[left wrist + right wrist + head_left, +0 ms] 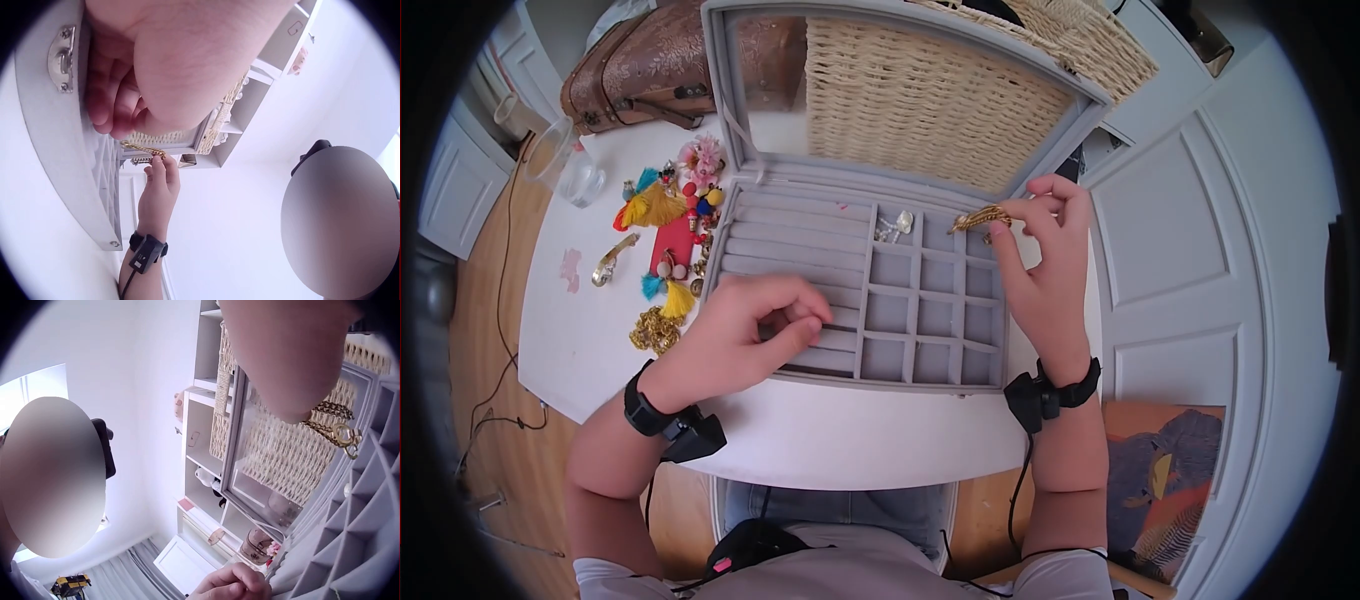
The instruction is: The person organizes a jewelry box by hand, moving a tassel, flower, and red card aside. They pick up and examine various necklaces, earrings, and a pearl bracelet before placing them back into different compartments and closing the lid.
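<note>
A grey jewelry box stands with its clear-windowed lid raised. Between thumb and fingers, my right hand pinches a gold chain bracelet over the back right compartments. Its links and large clasp dangle below that hand in the right wrist view. My left hand is over the front of the padded ring rolls, fingers loosely curled and nothing seen in them. A clear sparkling jewelry piece lies in the back left compartment; several other compartments hold nothing.
Left of the box lie tassel earrings, a red piece, a gold bangle and a heap of gold chain. Clear cups and a brown trunk stand behind. A woven basket is behind the lid.
</note>
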A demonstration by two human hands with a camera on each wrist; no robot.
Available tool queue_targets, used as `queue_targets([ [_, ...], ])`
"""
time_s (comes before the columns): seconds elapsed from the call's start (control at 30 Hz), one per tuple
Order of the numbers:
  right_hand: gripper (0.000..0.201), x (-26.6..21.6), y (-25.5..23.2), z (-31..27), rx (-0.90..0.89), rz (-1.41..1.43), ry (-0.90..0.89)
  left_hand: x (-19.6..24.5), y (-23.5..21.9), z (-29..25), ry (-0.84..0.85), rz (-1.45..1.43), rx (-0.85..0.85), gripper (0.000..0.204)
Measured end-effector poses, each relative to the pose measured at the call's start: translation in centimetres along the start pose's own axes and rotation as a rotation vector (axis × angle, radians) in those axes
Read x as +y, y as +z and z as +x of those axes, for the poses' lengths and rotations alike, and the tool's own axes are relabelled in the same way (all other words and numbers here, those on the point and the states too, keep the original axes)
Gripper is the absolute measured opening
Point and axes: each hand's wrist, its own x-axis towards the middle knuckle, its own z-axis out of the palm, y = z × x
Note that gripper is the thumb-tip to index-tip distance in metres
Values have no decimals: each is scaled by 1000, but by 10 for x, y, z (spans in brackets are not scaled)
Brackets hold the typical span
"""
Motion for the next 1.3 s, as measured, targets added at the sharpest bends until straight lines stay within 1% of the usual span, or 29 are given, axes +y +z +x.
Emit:
queue_targets([
  [0.07,14,-4,2,-2,-21,8,18,-1,0,0,10,0,-8,10],
  [0.13,15,-8,3,-3,-95,167,177,-1,0,0,18,6,-10,10],
  [0.27,14,-4,10,-4,-95,226,155,-2,0,0,46,35,-8,10],
  [0.33,14,-4,15,-7,-63,364,253,-2,0,0,51,43,-9,10],
  [0.37,14,-5,15,-7,-64,364,254,-2,0,0,57,52,-11,10],
  [0.43,14,-7,14,-8,-107,378,328,-2,0,1,58,51,-12,10],
  [0.47,14,-7,14,-9,-103,375,331,-2,0,1,60,50,-11,10],
  [0.5,14,-7,14,-9,-108,409,373,-1,0,1,63,52,-15,10],
  [0.53,15,-7,14,-8,-111,444,414,0,0,0,41,52,-20,10],
  [0.57,15,-8,14,-7,-105,443,412,1,0,0,18,53,-24,10],
  [0.63,16,-10,13,-8,-73,580,520,0,0,0,29,61,-27,10],
  [0.77,16,-13,17,-9,-20,658,525,0,-1,0,42,66,-37,10],
  [0.83,16,-12,19,-10,-106,600,543,0,-1,0,43,66,-35,10],
  [0.93,16,-10,23,-11,-142,581,550,0,-1,0,39,72,-39,10],
  [0.97,16,-10,22,-11,-140,580,552,0,-1,0,31,78,-45,10],
  [1.03,15,-12,22,-10,-70,610,527,0,-1,1,36,78,-47,10],
  [1.1,15,-12,26,-11,-57,640,527,-1,-2,1,43,79,-49,10],
  [1.17,15,-8,27,-13,-37,668,526,-1,-3,1,10,88,-63,11],
  [1.23,14,-3,29,-15,-201,591,531,0,-2,1,20,87,-63,11],
  [1.3,14,-8,26,-13,-169,615,550,0,-1,0,26,81,-59,11],
])
